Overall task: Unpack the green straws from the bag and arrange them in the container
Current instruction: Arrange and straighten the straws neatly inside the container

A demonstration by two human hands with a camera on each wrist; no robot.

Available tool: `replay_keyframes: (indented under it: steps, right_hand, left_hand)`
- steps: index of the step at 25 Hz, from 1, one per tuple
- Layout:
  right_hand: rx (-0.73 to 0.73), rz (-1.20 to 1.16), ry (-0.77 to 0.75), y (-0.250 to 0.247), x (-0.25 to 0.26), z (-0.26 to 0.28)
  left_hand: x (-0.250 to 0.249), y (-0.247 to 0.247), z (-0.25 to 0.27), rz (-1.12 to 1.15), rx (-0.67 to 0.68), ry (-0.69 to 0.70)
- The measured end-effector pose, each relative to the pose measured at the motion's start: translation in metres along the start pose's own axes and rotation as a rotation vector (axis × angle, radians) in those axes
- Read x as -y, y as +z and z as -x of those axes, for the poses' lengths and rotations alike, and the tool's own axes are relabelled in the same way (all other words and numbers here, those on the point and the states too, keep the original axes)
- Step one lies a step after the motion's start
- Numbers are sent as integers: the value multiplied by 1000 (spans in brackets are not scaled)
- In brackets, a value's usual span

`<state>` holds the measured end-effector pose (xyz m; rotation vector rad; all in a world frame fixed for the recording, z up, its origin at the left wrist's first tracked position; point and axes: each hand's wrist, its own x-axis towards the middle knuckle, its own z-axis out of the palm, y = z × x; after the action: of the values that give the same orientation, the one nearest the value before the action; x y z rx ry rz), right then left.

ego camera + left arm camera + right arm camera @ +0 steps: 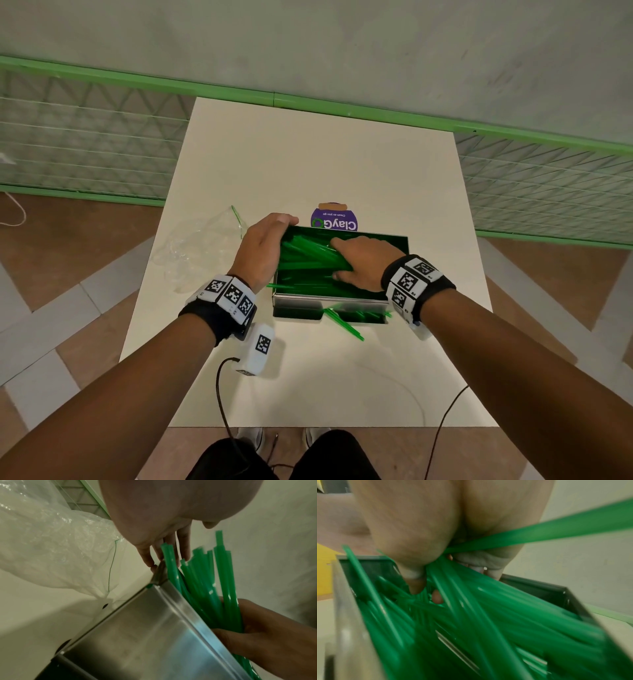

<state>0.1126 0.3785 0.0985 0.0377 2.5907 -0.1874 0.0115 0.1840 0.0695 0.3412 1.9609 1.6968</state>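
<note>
A steel container [330,302] stands mid-table, full of green straws [305,255] lying lengthwise. My left hand [265,245] is at the container's left end, with straight fingers [184,547] against the straw ends. My right hand [364,265] reaches into the container and grips a bundle of straws [221,588], fingers curled round them [489,605]. One straw [539,532] runs sideways under the right palm. A few straws [344,325] lie on the table by the container's front wall. The clear bag [197,248] lies crumpled to the left, with no straws visible in it.
A purple round sticker [334,219] is on the white table [308,154] just behind the container. Cables [222,394] hang from my wrists over the near edge. A green rail and mesh fence [85,137] run behind the table.
</note>
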Motion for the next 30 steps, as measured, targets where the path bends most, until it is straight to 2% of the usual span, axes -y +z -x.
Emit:
replay_keyframes:
  steps: [2, 5, 7, 10, 12, 14, 16, 19, 21, 24, 30]
  right_hand:
    - [14, -40, 10, 3, 2, -3]
    - [-73, -213, 44, 1, 4, 3]
    - [-231, -251, 16, -1, 5, 13]
    - [-558, -398, -25, -5, 20, 37]
    - [-619, -516, -39, -1, 37, 53]
    - [-592, -523, -89, 13, 56, 68]
    - [-490, -465, -94, 39, 70, 76]
    - [-203, -348, 74, 89, 72, 74]
    - [-91, -321, 229, 117, 64, 64]
    - [-93, -317, 359, 137, 51, 46]
    - [-177, -250, 361, 146, 50, 29]
  left_hand:
    - [4, 2, 5, -112, 52, 46]
    - [14, 6, 4, -304, 53, 177]
    - [18, 6, 1, -372, 40, 238]
    - [23, 5, 0, -449, 55, 300]
    - [26, 5, 3, -493, 73, 307]
    - [27, 7, 6, -518, 72, 332]
    - [26, 8, 7, -517, 55, 341]
    - [25, 9, 8, -511, 46, 326]
    - [26, 9, 8, -519, 49, 326]
    - [28, 8, 7, -524, 53, 340]
    - [31, 9, 6, -516, 43, 352]
